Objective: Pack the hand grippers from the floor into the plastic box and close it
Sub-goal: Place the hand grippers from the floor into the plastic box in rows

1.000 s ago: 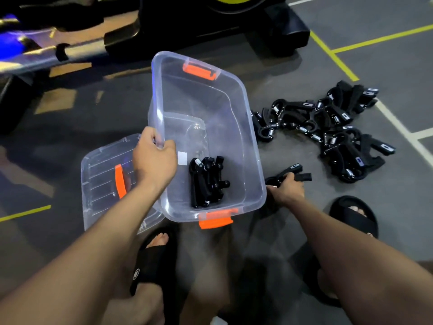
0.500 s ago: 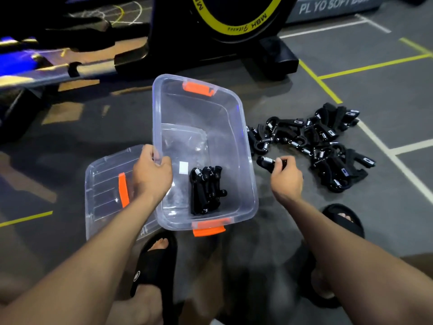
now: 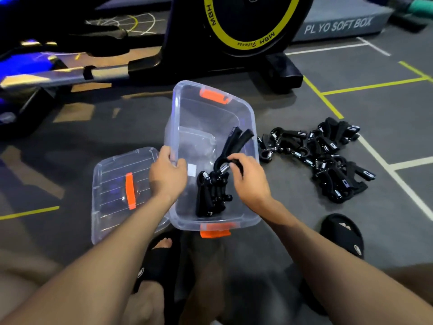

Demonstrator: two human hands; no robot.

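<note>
The left hand [image 3: 167,175] grips the left rim of the clear plastic box [image 3: 251,141]; the right hand [image 3: 249,181] pinches a black hand gripper [image 3: 230,146] inside it, above others [image 3: 212,195]. More grippers [image 3: 325,158] lie heaped on the floor right of the box.

Grey gym floor [image 3: 351,231] w/ yellow & white lines. Exercise bike [image 3: 246,31] at top, black w/ yellow-ringed wheel marked "MBH". Grey soft box [image 3: 339,26] top right, lettered "PL YO SOFT BOX". Dark machine rail [image 3: 70,73] at left w/ blue glow. Black slides [image 3: 343,233] on feet, near bottom.
</note>
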